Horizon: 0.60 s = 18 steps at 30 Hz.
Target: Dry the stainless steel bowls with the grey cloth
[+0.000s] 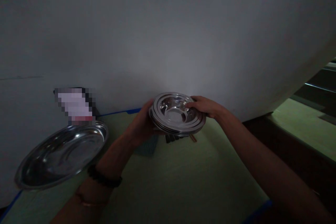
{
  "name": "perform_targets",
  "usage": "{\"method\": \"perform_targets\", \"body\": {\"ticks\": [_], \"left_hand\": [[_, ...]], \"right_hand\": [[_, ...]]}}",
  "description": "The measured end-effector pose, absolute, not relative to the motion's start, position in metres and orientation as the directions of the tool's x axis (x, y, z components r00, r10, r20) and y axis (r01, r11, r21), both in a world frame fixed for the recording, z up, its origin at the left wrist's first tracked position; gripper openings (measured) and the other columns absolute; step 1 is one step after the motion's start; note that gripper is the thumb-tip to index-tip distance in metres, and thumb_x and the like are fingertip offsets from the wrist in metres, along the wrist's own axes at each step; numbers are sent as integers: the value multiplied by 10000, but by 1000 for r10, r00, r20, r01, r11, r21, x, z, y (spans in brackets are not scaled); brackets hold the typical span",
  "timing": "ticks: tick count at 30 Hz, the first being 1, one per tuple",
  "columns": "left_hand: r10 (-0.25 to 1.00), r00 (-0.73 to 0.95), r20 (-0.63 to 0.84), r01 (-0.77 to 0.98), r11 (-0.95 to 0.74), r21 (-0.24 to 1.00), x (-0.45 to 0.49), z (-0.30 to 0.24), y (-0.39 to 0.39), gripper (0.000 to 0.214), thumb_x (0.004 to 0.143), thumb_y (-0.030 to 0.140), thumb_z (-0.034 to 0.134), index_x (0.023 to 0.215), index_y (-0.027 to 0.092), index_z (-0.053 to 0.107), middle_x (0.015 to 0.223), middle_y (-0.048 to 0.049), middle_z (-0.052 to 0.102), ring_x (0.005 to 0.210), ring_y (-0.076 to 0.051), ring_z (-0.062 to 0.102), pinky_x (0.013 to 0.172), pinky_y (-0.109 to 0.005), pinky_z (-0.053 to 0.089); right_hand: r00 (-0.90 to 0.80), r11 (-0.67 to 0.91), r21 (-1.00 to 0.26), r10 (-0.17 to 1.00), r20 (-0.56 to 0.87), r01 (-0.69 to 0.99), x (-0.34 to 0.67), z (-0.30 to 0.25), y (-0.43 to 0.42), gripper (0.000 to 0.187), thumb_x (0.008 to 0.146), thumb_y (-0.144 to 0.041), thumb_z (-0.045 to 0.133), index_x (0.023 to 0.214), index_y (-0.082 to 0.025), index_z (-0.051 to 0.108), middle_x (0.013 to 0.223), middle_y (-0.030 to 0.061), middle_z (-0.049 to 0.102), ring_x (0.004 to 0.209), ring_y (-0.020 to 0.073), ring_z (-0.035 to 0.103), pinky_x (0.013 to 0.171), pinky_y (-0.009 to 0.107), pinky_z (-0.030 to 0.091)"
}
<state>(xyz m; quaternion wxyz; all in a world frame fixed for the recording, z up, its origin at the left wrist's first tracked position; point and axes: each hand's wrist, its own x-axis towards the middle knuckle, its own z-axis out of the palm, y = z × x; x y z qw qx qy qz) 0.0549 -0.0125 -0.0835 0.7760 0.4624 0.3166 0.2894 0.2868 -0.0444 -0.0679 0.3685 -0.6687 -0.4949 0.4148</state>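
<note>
Left hand point(144, 121) and right hand point(205, 106) grip steel bowls point(177, 115); nested together, they are not yet down on the table point(183, 182)

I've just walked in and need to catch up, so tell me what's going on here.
A person has a stack of shiny metal bowls in both hands over a green table. The left hand supports the stack's left side, while the right hand grips its right rim. A large oval metal basin is at the left, near the wall. Small items show below the stack, partly hidden.
</note>
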Motion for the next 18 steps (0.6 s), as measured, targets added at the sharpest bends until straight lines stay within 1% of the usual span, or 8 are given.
{"method": "perform_targets", "body": {"ticks": [2,5,8,10,11,14,16,18], "left_hand": [[751,627,-207,-97,339,936,67,-85,-18,343,787,422,631,1030,180,611,744,-34,658,625,-149,613,627,-316,546],[778,592,-211,83,201,976,92,-89,-25,354,788,366,641,1082,178,585,763,-33,687,622,-146,636,641,-310,546],[676,673,-301,378,37,925,118,-93,-30,313,824,426,583,822,118,635,629,-85,677,551,-192,650,572,-340,542],[602,728,-327,436,-39,899,135,-95,-35,349,835,440,560,676,133,603,527,-88,644,470,-194,626,496,-325,522],[582,750,-316,422,-54,905,143,-97,-37,350,836,444,560,662,142,591,499,-79,634,442,-186,613,466,-310,510],[548,794,-263,354,-65,933,163,-104,-46,314,818,447,597,742,142,599,463,-49,616,417,-174,595,429,-282,496],[538,793,-287,352,-19,936,171,-107,-50,312,817,423,612,906,124,603,469,-43,617,433,-187,603,439,-295,504],[537,776,-331,361,53,931,174,-108,-51,412,846,403,577,1119,97,530,507,-50,636,472,-204,627,482,-320,524]], "right_hand": [[217,-231,-861,965,-145,453,296,-65,-50,306,767,-251,623,1047,-130,599,905,117,702,657,159,630,573,265,537],[269,-245,-764,958,-97,597,319,-62,-63,305,755,-250,640,1035,-138,599,948,120,707,722,184,644,580,257,517],[297,-262,-668,953,-65,697,352,-65,-81,314,734,-246,670,1022,-140,602,965,112,708,766,191,647,611,244,502],[332,-302,-629,940,-74,716,375,-71,-94,326,717,-258,694,1011,-145,609,948,104,711,770,196,647,608,242,499],[357,-329,-625,930,-85,708,384,-75,-100,336,709,-270,706,1008,-148,612,940,101,712,767,198,647,605,244,501],[426,-396,-641,897,-117,657,404,-90,-114,373,709,-307,716,1035,-158,613,944,88,718,770,194,656,616,245,512],[452,-426,-645,881,-137,634,410,-100,-121,365,734,-317,694,1054,-161,612,949,78,726,782,189,667,630,241,519],[462,-447,-626,874,-153,639,413,-108,-123,328,760,-311,664,1039,-144,624,955,91,730,795,196,675,636,245,522]]}}
